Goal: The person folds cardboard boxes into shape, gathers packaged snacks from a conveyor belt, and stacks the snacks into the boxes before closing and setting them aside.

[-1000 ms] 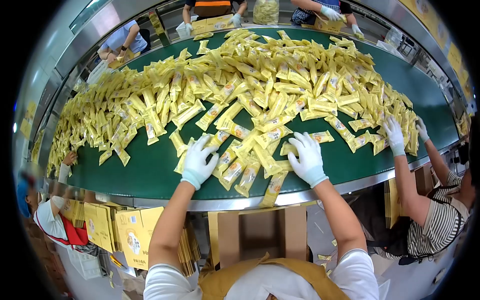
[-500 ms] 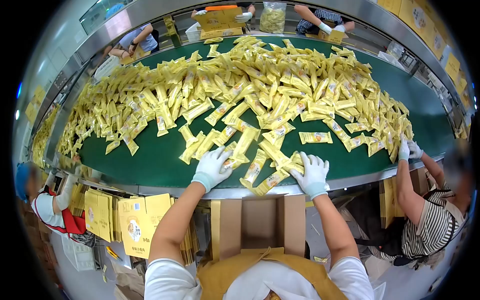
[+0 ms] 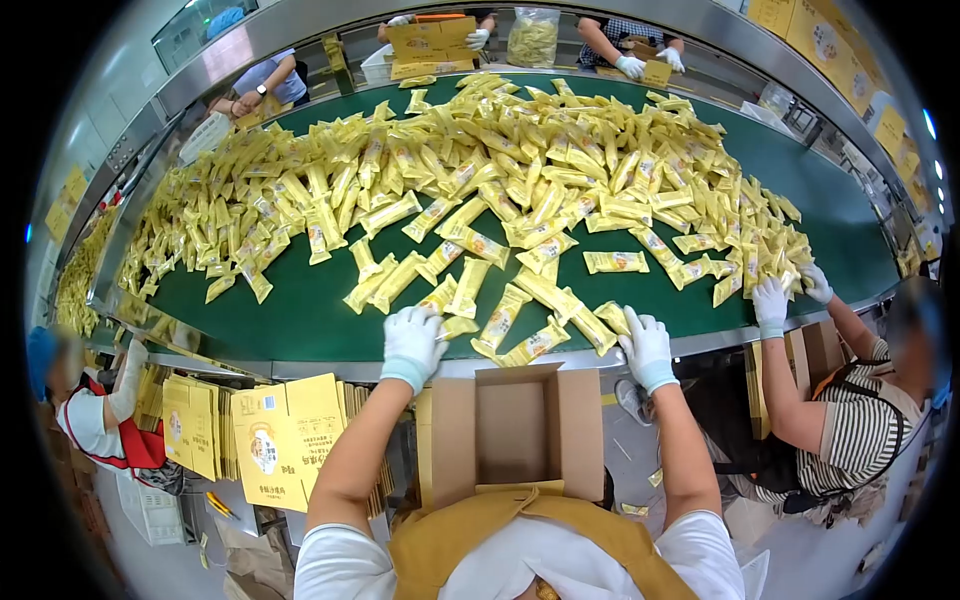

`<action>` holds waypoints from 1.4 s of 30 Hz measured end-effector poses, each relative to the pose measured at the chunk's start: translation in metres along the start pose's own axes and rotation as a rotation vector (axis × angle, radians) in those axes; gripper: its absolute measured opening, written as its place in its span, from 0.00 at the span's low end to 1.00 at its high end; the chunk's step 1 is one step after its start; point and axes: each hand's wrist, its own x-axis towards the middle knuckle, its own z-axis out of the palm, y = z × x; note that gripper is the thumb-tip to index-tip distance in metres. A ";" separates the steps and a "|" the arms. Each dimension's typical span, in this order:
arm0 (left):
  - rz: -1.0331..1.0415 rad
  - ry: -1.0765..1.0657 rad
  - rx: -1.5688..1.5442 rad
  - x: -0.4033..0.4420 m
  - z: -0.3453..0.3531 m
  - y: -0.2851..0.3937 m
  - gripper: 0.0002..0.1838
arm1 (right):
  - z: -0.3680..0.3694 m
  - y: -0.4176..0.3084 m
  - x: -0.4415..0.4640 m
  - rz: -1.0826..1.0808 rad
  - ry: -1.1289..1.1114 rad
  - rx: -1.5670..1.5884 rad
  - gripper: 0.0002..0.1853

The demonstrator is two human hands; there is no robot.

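Observation:
Many yellow wrapped packets (image 3: 540, 140) are heaped on the green belt (image 3: 300, 325). My left hand (image 3: 413, 342), in a white glove, rests at the belt's near edge, touching a packet (image 3: 457, 327); its fingers are spread. At the same edge, my right hand (image 3: 647, 346), also gloved, lies beside a packet (image 3: 612, 318) with its fingers apart. Several loose packets lie between both hands, one of them (image 3: 535, 343) close to the metal rim. Below them, an open cardboard box (image 3: 515, 425) stands between my forearms, its brown inside showing.
Flattened yellow cartons (image 3: 285, 440) are stacked left of my left arm. A co-worker in a striped top (image 3: 868, 430) reaches onto the belt at right; another with a red apron (image 3: 110, 420) is at left. More co-workers handle cartons across the belt. The belt has a metal rim (image 3: 330, 370).
Both hands have drawn back toward the near edge, and the packets between them have come nearer and spread out. The open box now appears higher in view. Across the belt, a co-worker has raised a carton.

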 end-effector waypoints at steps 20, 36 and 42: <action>-0.124 -0.496 -0.110 0.093 0.012 0.096 0.24 | 0.005 -0.147 0.118 -0.071 -0.211 -0.235 0.25; -0.434 -0.425 -0.040 0.130 0.004 0.060 0.21 | -0.009 -0.094 0.054 0.161 -0.224 -0.074 0.25; 0.053 -0.119 0.190 0.089 0.005 0.034 0.17 | -0.007 -0.040 0.050 -0.126 0.293 -0.389 0.14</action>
